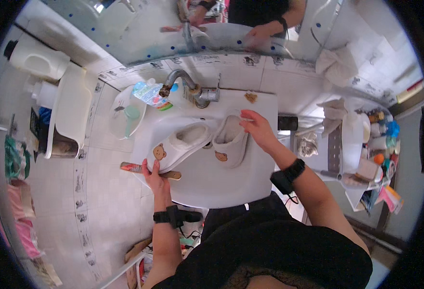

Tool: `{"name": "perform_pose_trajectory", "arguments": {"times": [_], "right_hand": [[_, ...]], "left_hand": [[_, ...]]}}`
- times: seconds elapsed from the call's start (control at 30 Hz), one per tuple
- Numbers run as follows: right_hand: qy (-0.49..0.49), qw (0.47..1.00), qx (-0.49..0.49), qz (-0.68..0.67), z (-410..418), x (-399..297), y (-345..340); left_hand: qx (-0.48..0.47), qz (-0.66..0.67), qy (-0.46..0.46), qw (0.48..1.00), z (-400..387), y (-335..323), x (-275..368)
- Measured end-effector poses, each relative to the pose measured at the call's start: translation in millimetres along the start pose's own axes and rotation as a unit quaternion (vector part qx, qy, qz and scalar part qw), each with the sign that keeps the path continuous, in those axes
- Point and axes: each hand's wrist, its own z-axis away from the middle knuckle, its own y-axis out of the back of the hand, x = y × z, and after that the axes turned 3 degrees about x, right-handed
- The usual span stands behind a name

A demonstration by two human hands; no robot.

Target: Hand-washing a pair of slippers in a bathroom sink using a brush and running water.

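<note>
Two white slippers, each with a brown bear face, lie in the white washbasin [212, 191]. My left hand [156, 177] is at the toe of the left slipper [179, 144], with a long, flat brush [171, 175] held across its fingers; the brush has a patterned red end and a brown end. The bristles cannot be seen. Beside the heel of the right slipper [231, 141] is my right hand [257, 126], its fingers slightly curled and apart; whether the fingertips touch the slipper is unclear.
A metal faucet [197, 90] rises behind the slippers. Left of it, a plastic refill pouch [152, 94] and a white basin with a green scoop [128, 119] stand near the wall. A small brown lump [250, 97] lies on the sink's back ledge. Crowded shelves [352, 144] flank the right side.
</note>
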Motion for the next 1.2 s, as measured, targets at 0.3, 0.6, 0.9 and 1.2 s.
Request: {"name": "perform_pose_trajectory", "arguments": {"times": [0.3,0.6,0.9,1.2], "right_hand": [[-0.051,0.989,0.123,-0.059,89.6,11.7,15.7],[-0.043,0.994,0.103,0.003,106.3,19.4,-24.6],[0.004,0.991,0.077,0.109,126.9,27.6,3.4],[0.146,0.954,-0.003,0.262,134.3,36.4,11.9]], "left_hand": [[-0.101,-0.330,-0.189,0.919,1.1,-13.0,39.8],[-0.177,-0.407,-0.307,0.842,0.9,-23.5,50.6],[-0.114,-0.421,-0.279,0.856,0.0,-7.3,29.3],[-0.039,-0.716,-0.334,0.612,-15.4,55.3,47.2]]}}
